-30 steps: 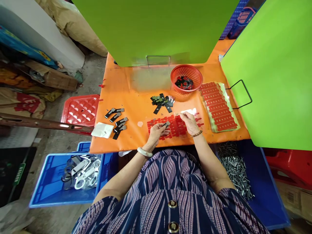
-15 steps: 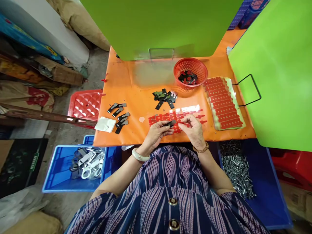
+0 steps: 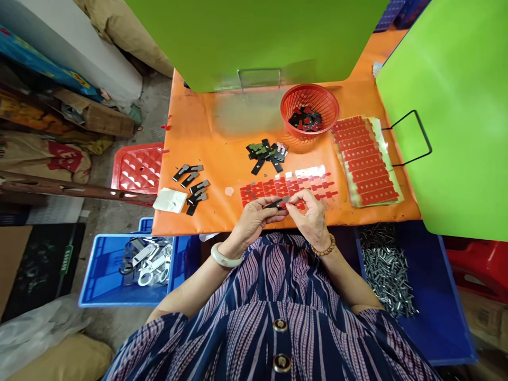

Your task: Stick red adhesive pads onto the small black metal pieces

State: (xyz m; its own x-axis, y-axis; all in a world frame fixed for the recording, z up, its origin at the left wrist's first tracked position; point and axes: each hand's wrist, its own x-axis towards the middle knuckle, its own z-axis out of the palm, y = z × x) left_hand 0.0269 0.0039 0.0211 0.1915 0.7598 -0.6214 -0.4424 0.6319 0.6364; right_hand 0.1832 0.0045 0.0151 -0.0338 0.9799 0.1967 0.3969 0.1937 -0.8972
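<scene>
My left hand (image 3: 254, 219) pinches a small black and grey metal piece (image 3: 277, 202) at the near edge of the orange table (image 3: 206, 137). My right hand (image 3: 311, 214) meets it from the right, its fingertips closed on the same piece. Both hands hover over a sheet of red stickers (image 3: 286, 186). A pile of similar black pieces (image 3: 265, 154) lies just beyond the sheet. A few more pieces (image 3: 193, 186) are laid out to the left.
A red basket (image 3: 309, 108) with dark pieces stands at the back. Stacked red sticker sheets (image 3: 367, 161) lie on the right. Green panels (image 3: 448, 116) wall in the back and right. Blue crates hold metal clips (image 3: 146, 262) on the left and small metal parts (image 3: 387, 270) on the right.
My right hand has come back from the sticker sheet to the piece in my left hand. Both hands have drawn closer to my body.
</scene>
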